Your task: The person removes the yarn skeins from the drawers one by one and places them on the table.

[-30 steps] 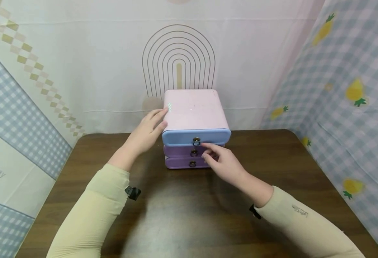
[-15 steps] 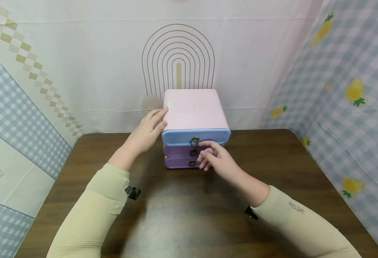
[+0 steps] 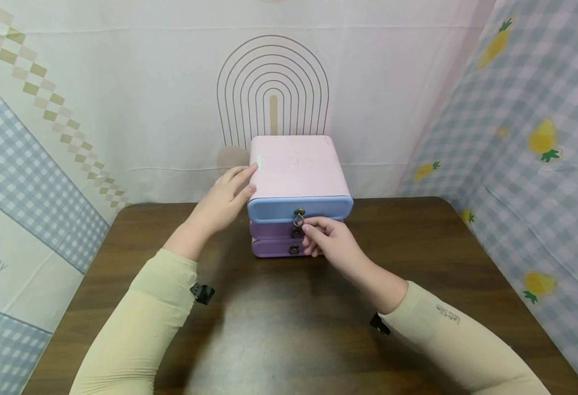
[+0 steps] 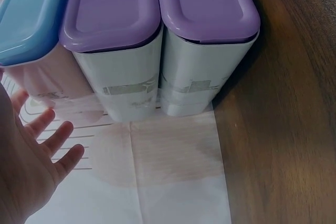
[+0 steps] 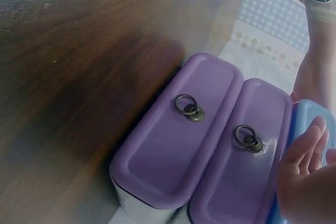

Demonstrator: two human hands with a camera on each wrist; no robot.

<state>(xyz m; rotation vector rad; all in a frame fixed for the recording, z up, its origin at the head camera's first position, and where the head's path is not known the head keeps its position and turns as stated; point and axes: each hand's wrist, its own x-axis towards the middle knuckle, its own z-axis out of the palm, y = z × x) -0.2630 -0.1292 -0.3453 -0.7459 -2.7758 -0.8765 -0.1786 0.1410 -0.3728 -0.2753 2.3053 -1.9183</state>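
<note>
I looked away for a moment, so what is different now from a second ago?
The right hand has shifted slightly to its left, and its thumb has closed toward the index finger: the two now pinch the ring on the blue drawer, which the index finger was only reaching before. The left hand stays against the box, and all drawers look shut, as before.

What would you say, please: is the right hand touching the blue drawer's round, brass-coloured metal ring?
Touching: the head view shows the right hand pinching the ring between thumb and index finger.
</note>
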